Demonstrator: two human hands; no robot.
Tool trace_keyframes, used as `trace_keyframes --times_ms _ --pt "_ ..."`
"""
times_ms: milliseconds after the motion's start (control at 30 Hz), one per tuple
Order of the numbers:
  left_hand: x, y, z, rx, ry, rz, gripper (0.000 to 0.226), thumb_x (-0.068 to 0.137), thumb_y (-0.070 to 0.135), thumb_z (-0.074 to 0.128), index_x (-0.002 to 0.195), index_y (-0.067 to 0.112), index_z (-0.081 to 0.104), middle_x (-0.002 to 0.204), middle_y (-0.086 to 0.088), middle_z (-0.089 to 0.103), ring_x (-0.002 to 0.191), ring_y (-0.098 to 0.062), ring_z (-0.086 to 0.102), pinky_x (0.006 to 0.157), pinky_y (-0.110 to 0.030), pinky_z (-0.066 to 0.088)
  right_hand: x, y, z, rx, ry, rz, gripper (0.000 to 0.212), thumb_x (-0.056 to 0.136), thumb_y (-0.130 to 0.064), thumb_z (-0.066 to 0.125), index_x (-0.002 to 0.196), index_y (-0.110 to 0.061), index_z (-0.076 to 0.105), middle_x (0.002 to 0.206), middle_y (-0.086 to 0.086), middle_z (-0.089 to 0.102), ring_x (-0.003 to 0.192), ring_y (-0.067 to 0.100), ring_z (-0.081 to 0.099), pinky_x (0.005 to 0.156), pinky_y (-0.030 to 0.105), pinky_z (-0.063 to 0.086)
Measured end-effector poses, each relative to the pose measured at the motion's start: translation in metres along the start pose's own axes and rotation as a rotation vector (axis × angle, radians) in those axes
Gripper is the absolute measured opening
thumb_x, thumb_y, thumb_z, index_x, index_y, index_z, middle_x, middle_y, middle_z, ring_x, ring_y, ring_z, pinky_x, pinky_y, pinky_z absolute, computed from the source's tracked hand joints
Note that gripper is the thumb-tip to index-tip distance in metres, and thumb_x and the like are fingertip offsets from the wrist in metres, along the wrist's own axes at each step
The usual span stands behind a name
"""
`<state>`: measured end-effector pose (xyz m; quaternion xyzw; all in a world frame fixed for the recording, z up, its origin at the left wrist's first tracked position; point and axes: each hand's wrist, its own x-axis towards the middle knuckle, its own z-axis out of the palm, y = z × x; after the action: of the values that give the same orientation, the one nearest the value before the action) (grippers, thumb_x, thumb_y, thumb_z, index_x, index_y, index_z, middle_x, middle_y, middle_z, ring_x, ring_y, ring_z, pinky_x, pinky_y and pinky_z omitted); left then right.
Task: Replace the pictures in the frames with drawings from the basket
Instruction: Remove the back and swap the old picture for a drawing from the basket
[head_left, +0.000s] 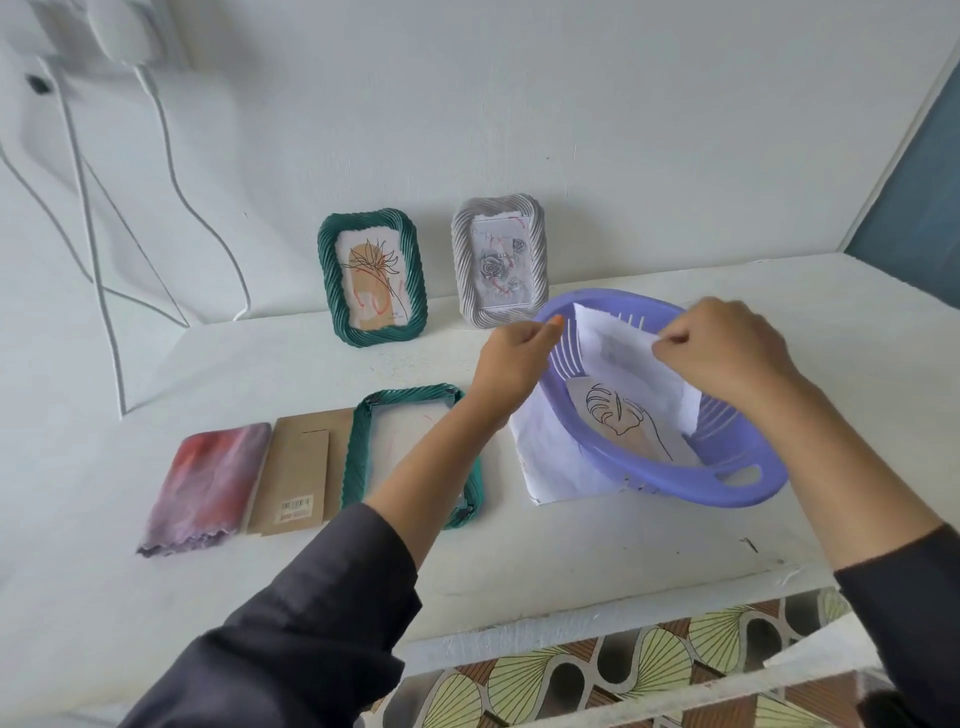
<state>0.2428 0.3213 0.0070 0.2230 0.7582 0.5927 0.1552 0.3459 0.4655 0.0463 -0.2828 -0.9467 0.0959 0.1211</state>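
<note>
Purple basket (691, 491) sits at the middle right of the white tabletop (597, 551), and both hands are at it. The right hand (727, 353) reaches over the far rim, its fingers (670, 345) pinching the top edge of a white sheet (639, 379) that stands tilted inside. The sheet's face is pale and hard to read. The left hand (511, 358) is at the basket's left rim with fingers curled; I cannot tell whether they grip the rim or only come near it.

Lying flat in the basket below the sheet is a leaf drawing (618, 415), black line on a tan patch, its right part covered by the sheet. A loose paper (545, 457) pokes out from under the basket's left side.

Left of the basket, a flat green frame (363, 467) lies partly hidden by the left forearm. Further left are a brown cardboard backing (301, 467) with a barcode, then a pink-purple cloth (208, 483). Behind the basket, against the wall, stand an upright green frame (371, 278) with a flower sketch and a grey frame (498, 260) showing roses, its lower corner cut off by the rim.
</note>
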Motion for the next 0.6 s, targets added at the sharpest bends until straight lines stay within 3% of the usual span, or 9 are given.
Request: trace_keyframes --times_ms 133,267,367,467,533,600 --pt "-0.010 0.010 -0.017 -0.306 -0.074 -0.155 0.037 0.094 0.042 0.047 0.089 0.009 0.061 0.078 -0.007 0.065 0.069 -0.021 0.064 0.067 -0.025 0.056 -0.025 -0.058 -0.009 -0.051 0.169 -0.235 0.026 0.085 -0.017 0.048 0.059 -0.014 0.047 0.058 0.005 0.038 0.067 0.035 0.040 0.047 0.028 0.023" --pt "-0.014 0.000 -0.044 -0.389 0.049 -0.162 0.027 0.093 0.017 0.052 0.068 0.008 0.056 0.045 0.004 0.060 0.041 -0.008 0.059 0.046 -0.017 0.051 -0.041 -0.105 0.012 -0.045 0.081 -0.393 0.025 0.089 -0.024 0.044 0.085 -0.012 0.065 0.084 0.003 0.044 0.089 0.033 0.056 0.061 0.030 0.029" --pt "-0.017 -0.016 -0.073 -0.334 0.126 -0.185 0.028 0.089 0.002 0.051 0.061 0.008 0.051 0.046 0.000 0.051 0.041 -0.012 0.049 0.041 -0.016 0.043 -0.045 -0.122 0.030 0.059 -0.065 -0.455 0.039 0.089 -0.047 0.048 0.114 -0.023 0.064 0.109 0.006 0.052 0.110 0.027 0.050 0.082 0.033 0.040" --pt "-0.024 -0.032 -0.100 -0.357 0.112 -0.251 0.013 0.091 0.000 0.050 0.082 0.002 0.059 0.069 -0.005 0.059 0.059 -0.014 0.058 0.052 -0.020 0.053 -0.040 -0.125 0.049 0.339 -0.057 -0.326 0.050 0.089 -0.047 0.048 0.133 -0.023 0.049 0.131 0.010 0.046 0.125 0.028 0.038 0.102 0.038 0.033" --pt "-0.029 -0.043 -0.113 -0.367 0.111 -0.298 0.013 0.092 0.000 0.050 0.081 0.002 0.058 0.077 -0.008 0.059 0.068 -0.017 0.058 0.054 -0.021 0.054 -0.029 -0.122 0.068 0.400 -0.151 -0.167 0.054 0.091 -0.042 0.048 0.140 -0.024 0.035 0.132 0.014 0.048 0.125 0.032 0.042 0.103 0.039 0.037" --pt "-0.033 -0.054 -0.123 -0.349 0.109 -0.339 0.018 0.091 0.000 0.052 0.075 0.004 0.056 0.078 -0.009 0.058 0.069 -0.018 0.057 0.053 -0.021 0.054 -0.025 -0.124 0.087 0.571 -0.340 -0.005 0.055 0.090 -0.032 0.055 0.140 -0.021 0.034 0.120 0.015 0.058 0.110 0.030 0.055 0.093 0.038 0.045"
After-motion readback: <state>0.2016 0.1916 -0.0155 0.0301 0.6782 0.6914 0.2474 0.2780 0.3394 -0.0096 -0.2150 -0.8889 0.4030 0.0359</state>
